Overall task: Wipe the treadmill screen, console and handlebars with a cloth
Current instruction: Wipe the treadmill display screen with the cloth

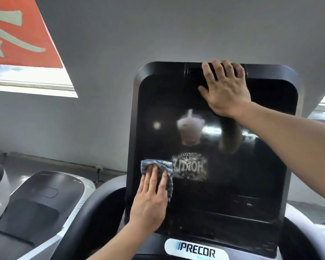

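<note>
1. At the centre of the view stands the treadmill screen (223, 156), a tall dark glossy panel tilted back, its glass reflecting a person in a dark printed shirt.
2. Toward seven o'clock on the glass, the left hand (150, 199) lies flat with its fingers straight and close together, pressing the cloth (158, 166) against the screen.
3. That cloth is a ribbed blue-grey piece, bunched under the fingertips; part of it shows above the fingers and a fold hangs down at the hand's three o'clock side.
4. Up at one o'clock, the right hand (225, 87) rests on the screen's top edge, palm on the glass, fingers spread and bent over the upper rim by a small vent.
5. The right forearm runs off toward three o'clock, the left forearm toward six o'clock.
6. Directly at six o'clock below the screen sits a white badge (196, 250) reading PRECOR, on the console (296, 239).
7. A black curved handlebar (94, 212) bends away at seven o'clock, beside the screen's lower left corner.
8. Another machine's white and black housing (45, 199) stands at eight o'clock.
9. A grey wall fills twelve o'clock; an orange banner (17, 30) hangs at ten o'clock above a bright window (32, 79).
</note>
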The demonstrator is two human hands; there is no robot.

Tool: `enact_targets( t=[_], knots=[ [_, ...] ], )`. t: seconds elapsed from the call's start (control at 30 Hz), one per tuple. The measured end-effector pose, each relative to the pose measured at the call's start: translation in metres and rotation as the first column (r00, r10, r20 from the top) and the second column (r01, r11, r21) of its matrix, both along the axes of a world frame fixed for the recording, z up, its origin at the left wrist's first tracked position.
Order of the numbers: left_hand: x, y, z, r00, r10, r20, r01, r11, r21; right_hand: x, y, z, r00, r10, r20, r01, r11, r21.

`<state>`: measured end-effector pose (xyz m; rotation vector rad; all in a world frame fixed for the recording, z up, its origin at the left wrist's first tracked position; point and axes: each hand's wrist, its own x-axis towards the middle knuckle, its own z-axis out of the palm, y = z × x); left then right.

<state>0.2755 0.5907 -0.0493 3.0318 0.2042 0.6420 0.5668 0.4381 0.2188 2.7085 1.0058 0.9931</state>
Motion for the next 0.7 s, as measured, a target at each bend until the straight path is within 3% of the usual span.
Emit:
enact_targets(
  t=[0.1, 0.23, 0.4, 0.5, 0.57, 0.7],
  knots=[
    [-0.012, 0.016, -0.003, 0.989, -0.139, -0.043, 0.144, 0.978, 0.150, -0.002, 0.000, 0.000, 1.000, 0.006, -0.014, -0.006, 1.000, 0.008],
    [-0.013, 0.020, 0.004, 0.996, 0.092, 0.003, -0.092, 0.995, -0.025, -0.006, 0.001, -0.009, 0.999, 0.003, -0.033, -0.001, 0.999, 0.044],
    [-0.026, 0.021, -0.015, 0.996, -0.072, -0.049, 0.077, 0.992, 0.104, -0.007, -0.001, -0.007, 0.998, 0.017, -0.062, -0.014, 0.999, 0.042],
    [-0.026, 0.020, -0.007, 0.995, 0.095, -0.039, -0.095, 0.995, -0.006, -0.007, -0.002, -0.007, 0.997, 0.010, -0.081, -0.008, 0.999, 0.036],
    [-0.026, -0.008, -0.016, 0.992, 0.109, -0.061, -0.113, 0.991, -0.069, -0.008, -0.002, -0.007, 0.996, 0.006, -0.090, -0.002, 0.999, 0.036],
    [-0.036, 0.008, -0.019, 0.999, 0.036, -0.037, -0.034, 0.998, 0.058, -0.010, -0.002, -0.004, 0.994, 0.005, -0.106, -0.002, 1.000, 0.027]
  ],
)
